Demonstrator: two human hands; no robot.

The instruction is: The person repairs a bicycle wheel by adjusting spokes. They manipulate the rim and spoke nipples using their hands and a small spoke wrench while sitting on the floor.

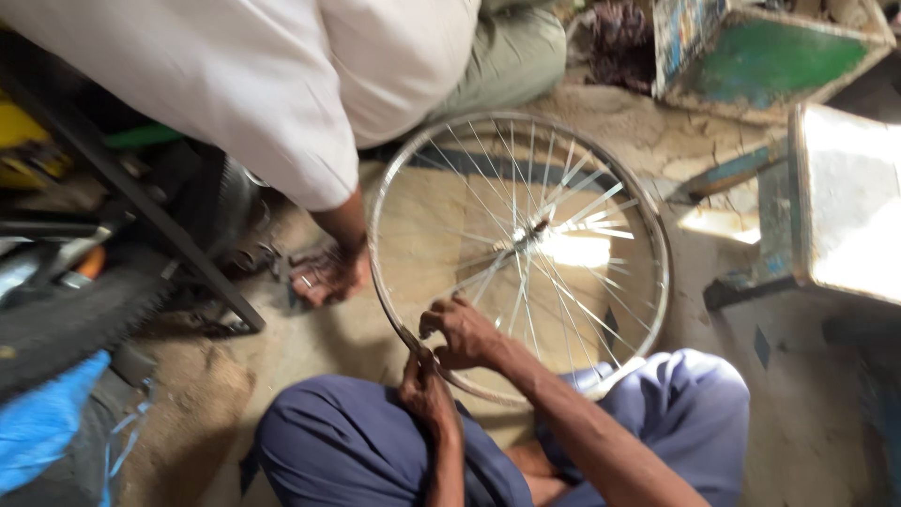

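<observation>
A bare silver bicycle wheel (518,249) with thin spokes and no tyre stands tilted on the sandy floor in front of my knees. My left hand (427,385) grips the near part of the metal rim from below. My right hand (463,333) closes on the same stretch of rim just above it, fingers curled over the edge. My legs in blue trousers (347,441) frame the wheel's near side. A person in a white shirt (282,75) crouches opposite, one hand (328,272) down on the ground left of the wheel among small metal parts.
A black tyre (75,319) and dark metal frame bars (141,197) lie at left, with blue cloth (42,422) below. A green and white wooden box (760,56) stands at the back right. A pale box (845,202) stands at right.
</observation>
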